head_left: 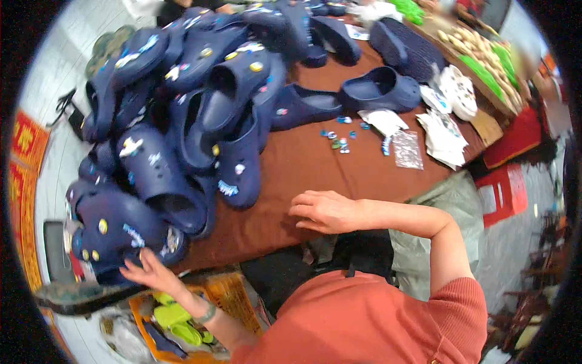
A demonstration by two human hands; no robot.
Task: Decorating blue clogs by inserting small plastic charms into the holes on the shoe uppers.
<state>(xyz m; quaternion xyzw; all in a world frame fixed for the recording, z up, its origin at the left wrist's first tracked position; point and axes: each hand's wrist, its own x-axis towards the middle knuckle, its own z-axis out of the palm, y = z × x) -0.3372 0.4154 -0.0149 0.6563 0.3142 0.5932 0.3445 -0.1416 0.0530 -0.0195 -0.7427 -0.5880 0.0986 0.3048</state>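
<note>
My left hand (148,271) is open with its fingers spread and holds nothing. It is right beside a navy clog (121,224) with yellow and white charms, at the near left of the pile. I cannot tell whether the fingertips touch that clog. My right hand (327,211) is over the near edge of the brown-covered table (285,176), its fingers loosely bent and apart from the thumb. Nothing shows in it. Beyond it lie several small coloured shoe charms (344,144), a clear bag of small pieces (408,150) and white plastic packets (385,122).
Navy clogs (227,91) are heaped high across the left of the table. A single navy clog (380,89) and white clogs (459,92) stand farther back. Below the near left edge, an orange crate (227,294) holds lime-green clogs (173,315). A red plastic stool (506,191) is at the right.
</note>
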